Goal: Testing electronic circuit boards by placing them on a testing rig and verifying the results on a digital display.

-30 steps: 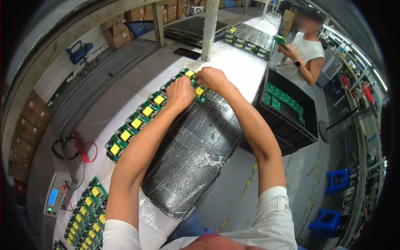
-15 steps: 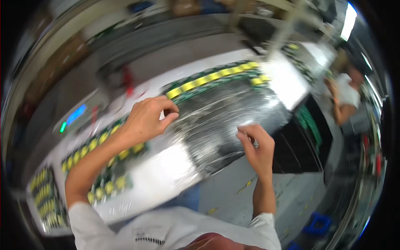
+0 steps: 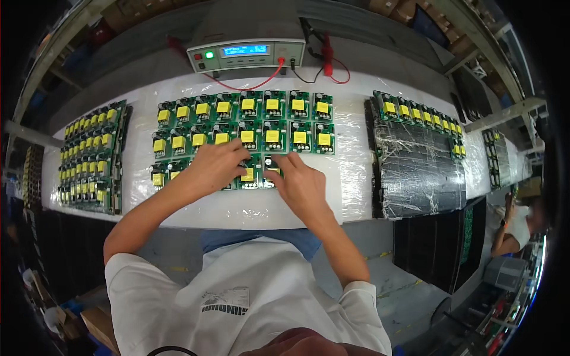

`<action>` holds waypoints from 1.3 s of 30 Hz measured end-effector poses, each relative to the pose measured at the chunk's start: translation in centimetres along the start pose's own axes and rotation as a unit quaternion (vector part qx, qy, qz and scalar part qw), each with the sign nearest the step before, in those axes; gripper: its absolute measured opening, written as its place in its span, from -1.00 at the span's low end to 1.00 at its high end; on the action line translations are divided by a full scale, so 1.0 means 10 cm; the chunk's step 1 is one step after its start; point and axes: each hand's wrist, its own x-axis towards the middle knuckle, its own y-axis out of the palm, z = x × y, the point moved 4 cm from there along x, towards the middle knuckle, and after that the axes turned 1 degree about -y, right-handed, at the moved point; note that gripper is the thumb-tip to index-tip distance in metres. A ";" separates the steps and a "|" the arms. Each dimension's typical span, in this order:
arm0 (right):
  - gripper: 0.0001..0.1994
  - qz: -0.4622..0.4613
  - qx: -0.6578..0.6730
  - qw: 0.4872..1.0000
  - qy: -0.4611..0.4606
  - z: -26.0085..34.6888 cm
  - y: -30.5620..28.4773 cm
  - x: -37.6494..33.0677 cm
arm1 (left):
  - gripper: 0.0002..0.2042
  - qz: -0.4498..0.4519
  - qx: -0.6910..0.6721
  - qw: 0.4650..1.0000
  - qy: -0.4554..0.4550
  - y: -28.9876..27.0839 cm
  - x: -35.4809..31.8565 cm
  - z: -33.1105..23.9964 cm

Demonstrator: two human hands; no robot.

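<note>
Small green circuit boards with yellow transformers lie in rows on the white tabletop before me. My left hand [image 3: 218, 168] is over the left part of the nearest row, fingers curled down by a circuit board [image 3: 249, 175]. Whatever its fingertips grip, if anything, is hidden beneath the hand. At the right end of that row, my right hand [image 3: 304, 183] has thumb and fingers closed around another circuit board [image 3: 268, 162], partly covered by them. Both hands are close together, with a narrow gap between.
Behind the rows stands a tester [image 3: 246, 54] with a lit blue screen and red and black leads. Stacked boards [image 3: 89, 157] stand at the left. On the right, a black film-wrapped stack [image 3: 415, 169] carries more boards. A person [image 3: 515, 225] is at far right.
My view has swung left, from the wrapped stack to the rows before the tester. My hands have come closer together, from over the stack to the nearest row of boards.
</note>
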 end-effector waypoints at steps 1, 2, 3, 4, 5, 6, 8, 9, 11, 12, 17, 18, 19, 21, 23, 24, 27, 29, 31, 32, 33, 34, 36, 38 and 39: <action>-0.69 -0.028 -0.021 0.999 0.007 0.03 0.03 0.03 | -0.83 -0.007 -0.013 1.000 0.018 0.04 0.02 -0.01; -0.78 -0.028 -0.075 0.995 -0.054 0.13 0.02 0.12 | -0.83 -0.012 -0.017 0.999 0.046 0.06 0.02 0.01; -0.83 0.006 -0.100 0.994 -0.037 0.12 0.22 0.12 | -0.84 -0.005 -0.047 0.999 0.027 0.08 -0.01 0.11; -0.88 0.039 -0.128 0.991 -0.012 0.06 0.41 0.12 | -0.85 0.004 -0.078 0.997 0.015 0.13 0.01 0.19; -0.90 0.020 -0.143 0.989 -0.017 0.07 0.42 0.13 | -0.85 0.009 -0.094 0.995 0.021 0.16 0.04 0.22; -0.93 0.000 -0.156 0.987 -0.026 0.08 0.39 0.13 | -0.85 0.014 -0.106 0.994 0.024 0.14 0.05 0.23; -0.90 0.003 -0.092 0.995 -0.027 0.03 0.17 0.08 | -0.87 -0.005 -0.069 0.994 0.083 0.03 0.05 0.12; -0.88 -0.015 -0.057 0.998 -0.033 -0.01 -0.02 0.05 | -0.87 -0.017 -0.051 0.993 0.101 -0.03 0.10 0.05; -0.76 -0.067 0.018 0.997 -0.021 -0.28 -0.61 -0.07 | -0.87 -0.033 -0.069 0.986 0.149 -0.20 0.38 -0.22; -0.77 -0.084 0.000 0.996 -0.012 -0.53 -0.87 -0.10 | -0.87 -0.046 -0.080 0.981 0.169 -0.31 0.47 -0.39; -0.85 -0.107 -0.204 0.963 0.140 -2.29 -2.16 -0.32 | -0.87 -0.093 -0.124 0.949 0.273 -0.33 1.66 -1.51; -0.83 -0.089 -0.234 0.953 0.170 -2.71 -2.39 -0.35 | -0.87 -0.088 -0.153 0.942 0.287 -0.26 2.01 -1.80; -0.82 -0.084 -0.256 0.945 0.186 -3.03 -2.55 -0.37 | -0.87 -0.090 -0.151 0.944 0.278 -0.18 2.35 -2.11; -0.80 -0.054 -0.271 0.946 0.166 -3.50 -2.80 -0.26 | -0.83 -0.112 -0.149 0.940 0.286 0.04 2.99 -2.56; -0.82 -0.040 -0.276 0.941 0.193 -3.81 -2.90 -0.12 | -0.80 -0.111 -0.127 0.944 0.284 0.20 3.56 -2.98; -0.83 -0.016 -0.279 0.937 0.211 -3.96 -2.88 -0.07 | -0.81 -0.106 -0.107 0.948 0.280 0.33 3.81 -3.13; -0.83 -0.009 -0.280 0.935 0.216 -4.29 -2.84 -0.08 | -0.81 -0.087 -0.082 0.954 0.274 0.51 4.18 -3.53; -0.82 0.004 -0.283 0.936 0.210 -4.47 -2.80 -0.07 | -0.82 -0.074 -0.061 0.962 0.257 0.59 4.35 -3.69; -0.83 0.007 -0.279 0.937 0.212 -4.55 -2.78 -0.06 | -0.82 -0.064 -0.053 0.964 0.253 0.61 4.42 -3.75; -0.83 0.011 -0.277 0.937 0.210 -4.58 -2.76 -0.06 | -0.82 -0.056 -0.047 0.967 0.246 0.62 4.45 -3.76; -0.83 0.015 -0.276 0.938 0.209 -4.61 -2.75 -0.06 | -0.82 -0.048 -0.041 0.969 0.240 0.63 4.48 -3.78; -0.84 0.019 -0.274 0.939 0.209 -4.63 -2.74 -0.06 | -0.82 -0.040 -0.035 0.971 0.234 0.64 4.50 -3.79; -0.84 0.019 -0.263 0.940 0.216 -4.64 -2.71 -0.01 | -0.81 -0.038 -0.038 0.971 0.232 0.64 4.54 -3.77; -0.84 0.027 -0.253 0.942 0.217 -4.64 -2.74 0.06 | -0.81 -0.047 -0.055 0.973 0.219 0.62 4.56 -3.75; -0.84 0.032 -0.249 0.943 0.217 -4.63 -2.74 0.07 | -0.80 -0.052 -0.064 0.974 0.213 0.61 4.56 -3.74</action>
